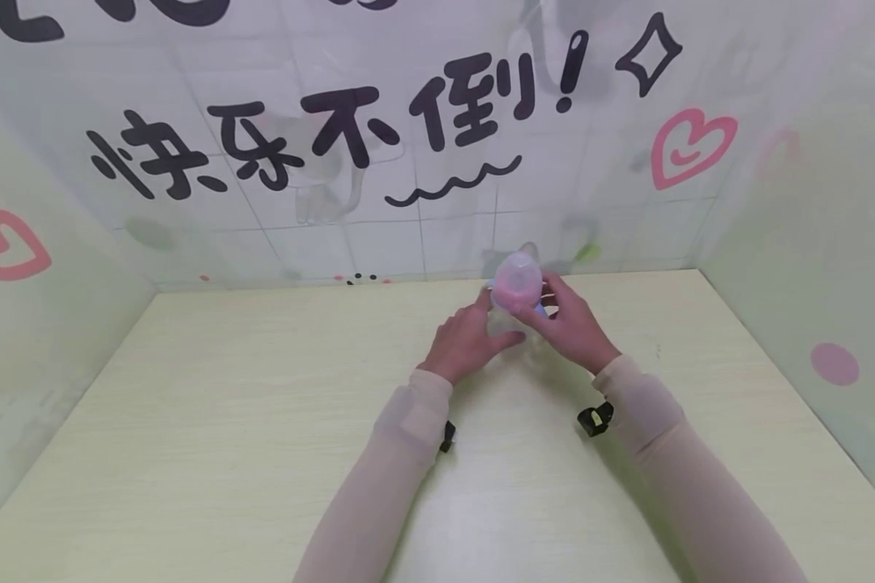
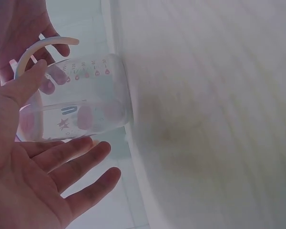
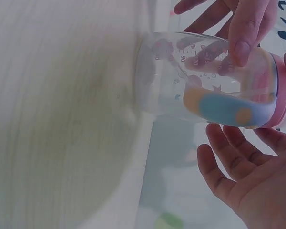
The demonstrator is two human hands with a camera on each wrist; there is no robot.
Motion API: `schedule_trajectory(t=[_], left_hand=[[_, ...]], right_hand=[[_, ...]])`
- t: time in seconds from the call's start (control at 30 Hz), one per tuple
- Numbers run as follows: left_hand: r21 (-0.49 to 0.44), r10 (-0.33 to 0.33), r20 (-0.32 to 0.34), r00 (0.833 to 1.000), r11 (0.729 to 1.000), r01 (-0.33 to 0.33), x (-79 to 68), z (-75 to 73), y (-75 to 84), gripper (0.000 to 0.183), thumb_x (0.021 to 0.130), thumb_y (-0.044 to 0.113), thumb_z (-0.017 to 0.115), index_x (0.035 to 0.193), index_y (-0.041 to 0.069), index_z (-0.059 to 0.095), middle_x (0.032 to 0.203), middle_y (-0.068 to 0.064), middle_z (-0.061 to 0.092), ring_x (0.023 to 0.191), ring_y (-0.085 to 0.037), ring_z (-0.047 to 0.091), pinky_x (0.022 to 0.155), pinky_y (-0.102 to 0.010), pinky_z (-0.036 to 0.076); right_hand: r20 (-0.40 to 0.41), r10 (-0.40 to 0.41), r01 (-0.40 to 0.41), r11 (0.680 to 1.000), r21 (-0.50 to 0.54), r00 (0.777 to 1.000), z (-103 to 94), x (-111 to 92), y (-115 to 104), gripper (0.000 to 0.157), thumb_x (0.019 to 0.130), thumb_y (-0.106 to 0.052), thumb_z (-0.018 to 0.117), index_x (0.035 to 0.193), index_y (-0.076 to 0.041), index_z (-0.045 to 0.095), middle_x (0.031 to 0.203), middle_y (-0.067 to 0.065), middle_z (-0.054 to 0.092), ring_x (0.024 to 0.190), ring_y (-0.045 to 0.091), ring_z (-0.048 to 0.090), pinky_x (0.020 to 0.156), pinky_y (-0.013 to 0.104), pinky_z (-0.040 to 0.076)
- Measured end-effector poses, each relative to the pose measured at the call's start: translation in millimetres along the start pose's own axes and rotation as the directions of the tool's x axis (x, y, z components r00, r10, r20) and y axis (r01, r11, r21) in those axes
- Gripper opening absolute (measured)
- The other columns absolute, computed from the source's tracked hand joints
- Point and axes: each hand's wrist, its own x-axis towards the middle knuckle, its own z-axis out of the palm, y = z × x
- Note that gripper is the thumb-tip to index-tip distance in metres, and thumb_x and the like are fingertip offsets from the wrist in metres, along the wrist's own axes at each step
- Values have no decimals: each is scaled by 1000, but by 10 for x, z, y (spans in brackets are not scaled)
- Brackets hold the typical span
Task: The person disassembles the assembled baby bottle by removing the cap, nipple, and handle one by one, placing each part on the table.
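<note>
A clear baby bottle (image 1: 518, 279) with a pink collar and a translucent dome cap stands upright at the back of the table. My left hand (image 1: 463, 344) is round its body, thumb on the near side and fingers on the far side. Higher up, my right hand (image 1: 574, 328) grips the pink collar (image 3: 280, 90) between thumb and fingers, its other fingers spread beside the body. The left wrist view shows a pale curved handle (image 2: 28, 56) and printed measuring marks. A blue and orange curved handle (image 3: 229, 109) shows in the right wrist view.
The pale wood-grain table (image 1: 262, 421) ends at a white back wall (image 1: 379, 243) just behind the bottle. Side walls with printed hearts and dots flank it. Each sleeve carries a small black device (image 1: 595, 419) at the wrist.
</note>
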Motion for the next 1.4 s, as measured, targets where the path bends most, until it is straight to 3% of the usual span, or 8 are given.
schedule_trajectory(t=[0.67, 0.9, 1.13, 1.4], left_hand=[[-74, 4, -81, 997, 997, -10, -91, -64, -57, 72, 85, 57, 71, 140, 16, 48, 126, -9, 65, 105, -24, 62, 88, -49, 52], [-100, 61, -132, 989, 992, -75, -167, -149, -55, 70, 86, 54, 71, 143, 20, 48, 137, -3, 59, 123, -25, 57, 97, -51, 48], [-83, 111, -170, 979, 988, -127, -261, -307, -2, 71, 85, 51, 74, 143, 17, 49, 132, -3, 62, 118, -26, 60, 93, -50, 50], [-44, 200, -92, 975, 978, -205, -349, -470, 60, 66, 83, 52, 76, 137, 20, 55, 118, -2, 68, 106, -23, 65, 84, -43, 53]], right_hand=[[-44, 2, -2, 1000, 10, 999, 176, -53, -102, 59, 95, -36, 66, 141, -7, 45, 117, 14, 59, 100, 30, 59, 73, 37, 53], [-63, -8, 11, 999, 48, 998, 200, -87, -194, 55, 97, -32, 64, 142, -6, 45, 121, 15, 58, 106, 28, 57, 82, 40, 52], [-54, -82, 84, 995, 52, 995, 121, -139, -365, 53, 97, -26, 64, 143, -6, 45, 126, 13, 59, 115, 27, 55, 87, 44, 48], [-68, -231, 237, 964, 117, 971, -60, -227, -518, 66, 92, -10, 69, 151, -12, 40, 139, 6, 55, 121, 21, 53, 97, 50, 43]])
